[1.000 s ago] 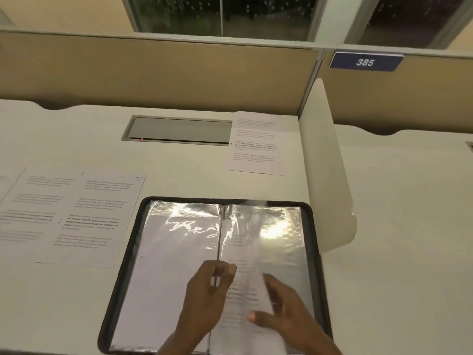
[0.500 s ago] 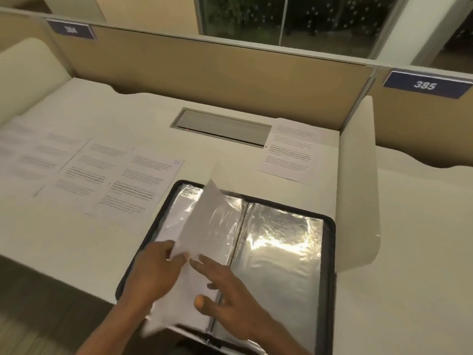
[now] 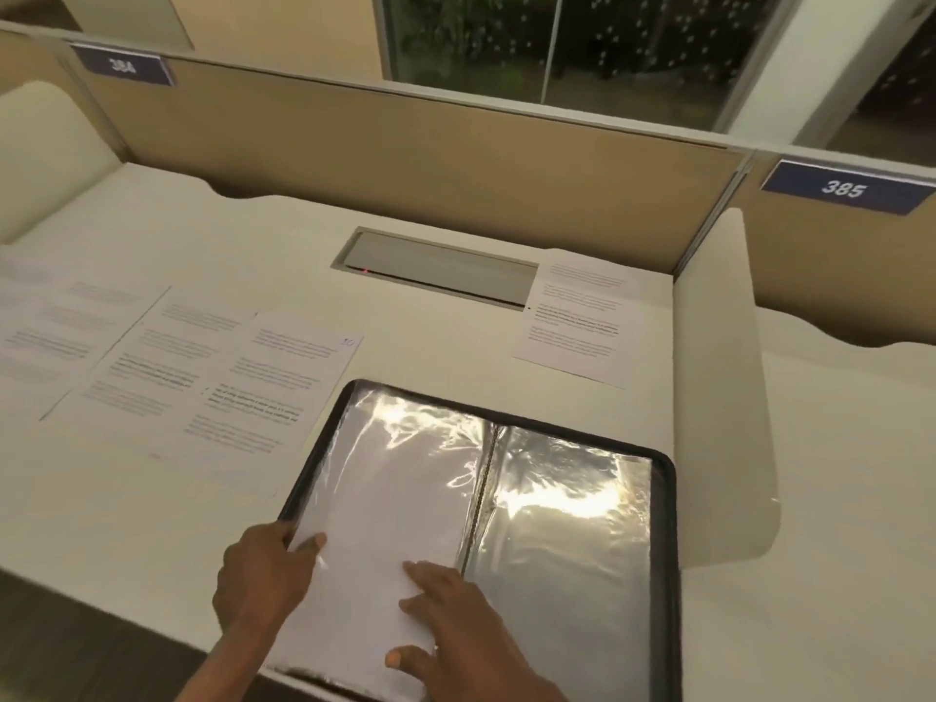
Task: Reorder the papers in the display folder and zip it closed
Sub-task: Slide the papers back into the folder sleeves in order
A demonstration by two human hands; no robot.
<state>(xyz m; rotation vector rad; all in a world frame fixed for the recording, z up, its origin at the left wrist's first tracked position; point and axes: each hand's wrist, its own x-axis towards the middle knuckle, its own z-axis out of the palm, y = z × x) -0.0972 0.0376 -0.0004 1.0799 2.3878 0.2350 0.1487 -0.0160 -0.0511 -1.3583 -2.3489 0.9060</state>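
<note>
The cream-white worktop (image 3: 228, 235) carries an open black-rimmed display folder (image 3: 666, 539) with glossy clear plastic sleeves, lying flat at the front edge. To its left, three white printed paper sheets (image 3: 167, 357) lie side by side and overlapping, the nearest one just beside the folder's far left corner. A single white printed sheet (image 3: 577, 321) lies farther back on the right, against the upright white side panel (image 3: 719, 397). A long grey recessed hatch (image 3: 435, 268) sits in the worktop, its right end under that sheet's corner.
</note>
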